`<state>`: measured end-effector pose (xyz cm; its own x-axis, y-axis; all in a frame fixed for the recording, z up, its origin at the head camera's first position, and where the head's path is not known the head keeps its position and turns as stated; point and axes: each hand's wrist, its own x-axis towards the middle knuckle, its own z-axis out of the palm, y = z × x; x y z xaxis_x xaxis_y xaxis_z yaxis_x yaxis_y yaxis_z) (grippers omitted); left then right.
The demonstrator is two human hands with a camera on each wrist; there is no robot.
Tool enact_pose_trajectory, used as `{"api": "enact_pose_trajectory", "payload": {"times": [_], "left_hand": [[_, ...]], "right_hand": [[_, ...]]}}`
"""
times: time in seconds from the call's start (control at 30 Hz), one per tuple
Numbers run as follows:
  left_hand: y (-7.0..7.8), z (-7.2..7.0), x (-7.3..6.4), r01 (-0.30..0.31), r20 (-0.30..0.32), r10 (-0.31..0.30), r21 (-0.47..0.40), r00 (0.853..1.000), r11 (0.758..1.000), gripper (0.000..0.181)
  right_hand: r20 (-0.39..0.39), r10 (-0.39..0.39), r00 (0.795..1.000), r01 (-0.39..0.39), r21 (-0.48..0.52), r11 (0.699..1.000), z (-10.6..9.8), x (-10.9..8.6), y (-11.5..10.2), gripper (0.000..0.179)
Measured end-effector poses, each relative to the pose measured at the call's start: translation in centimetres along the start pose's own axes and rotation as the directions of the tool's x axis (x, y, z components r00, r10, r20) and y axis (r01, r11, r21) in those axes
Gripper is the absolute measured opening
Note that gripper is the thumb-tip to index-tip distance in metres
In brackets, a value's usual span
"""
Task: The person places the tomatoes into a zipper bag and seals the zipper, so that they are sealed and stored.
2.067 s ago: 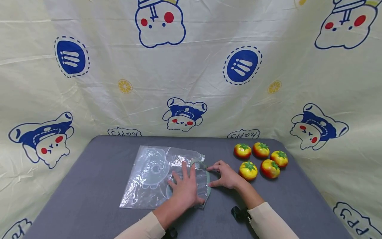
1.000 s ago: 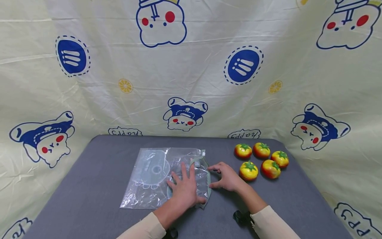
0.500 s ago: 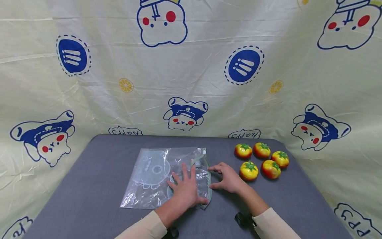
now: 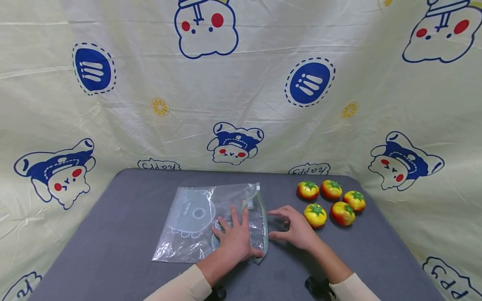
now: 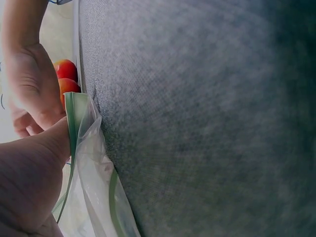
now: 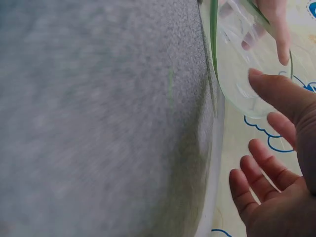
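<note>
A clear zip bag (image 4: pixel 196 223) with a pale printed figure lies flat on the grey table, its green-edged mouth (image 4: pixel 265 225) facing right and gaping. My left hand (image 4: pixel 235 240) is spread over the mouth end, fingers straight and apart; in the left wrist view its thumb touches the green strip (image 5: pixel 72 116). Whether any left fingers are inside the bag, I cannot tell. Just right of the mouth, my right hand (image 4: pixel 295 228) is held with thumb and fingers apart and nothing between them. The right wrist view shows its loosely bent fingers (image 6: pixel 266 165) near the bag's rim.
Several red-and-yellow tomatoes (image 4: pixel 315 215) with green leafy tops stand at the table's right, just beyond my right hand. A patterned cloth (image 4: pixel 241 83) hangs behind the table (image 4: pixel 124 234).
My right hand, whose fingers were at the bag's green edge, has moved off to the right. The bag's mouth has opened wider. My left hand has hardly moved.
</note>
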<state>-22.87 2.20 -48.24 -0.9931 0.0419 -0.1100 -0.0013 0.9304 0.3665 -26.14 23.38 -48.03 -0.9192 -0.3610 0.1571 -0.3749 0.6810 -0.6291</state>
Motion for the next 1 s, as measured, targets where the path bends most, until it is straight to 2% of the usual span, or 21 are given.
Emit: {"api": "enact_pose_trajectory", "payload": {"times": [0.2,0.43,0.6,0.77,0.9,1.0], "left_hand": [[0.1,-0.2,-0.1,0.007,0.012,-0.007,0.002,1.000,1.000,0.142],[0.1,-0.3,-0.2,0.008,0.007,-0.008,0.004,1.000,1.000,0.142],[0.1,-0.4,-0.4,0.006,0.005,-0.006,0.004,1.000,1.000,0.142],[0.1,-0.4,-0.4,0.007,0.012,-0.007,0.007,1.000,1.000,0.142],[0.0,-0.3,-0.3,0.006,0.010,-0.006,0.009,1.000,1.000,0.143],[0.0,-0.1,-0.3,0.003,0.006,-0.003,0.007,1.000,1.000,0.144]], "right_hand": [[-0.148,0.035,0.988,-0.031,0.027,0.999,-0.6,-1.1,0.0,0.051],[-0.300,0.104,0.948,-0.090,0.061,0.994,-1.3,-2.7,-0.1,0.044],[-0.416,0.154,0.896,-0.132,0.080,0.988,-1.9,-3.7,0.5,0.039],[-0.489,0.228,0.842,-0.174,0.152,0.973,-2.9,-4.6,1.0,0.039],[-0.548,0.280,0.788,-0.192,0.214,0.958,-3.6,-5.1,1.5,0.040],[-0.605,0.300,0.737,-0.197,0.233,0.952,-4.0,-5.4,2.3,0.039]]}}
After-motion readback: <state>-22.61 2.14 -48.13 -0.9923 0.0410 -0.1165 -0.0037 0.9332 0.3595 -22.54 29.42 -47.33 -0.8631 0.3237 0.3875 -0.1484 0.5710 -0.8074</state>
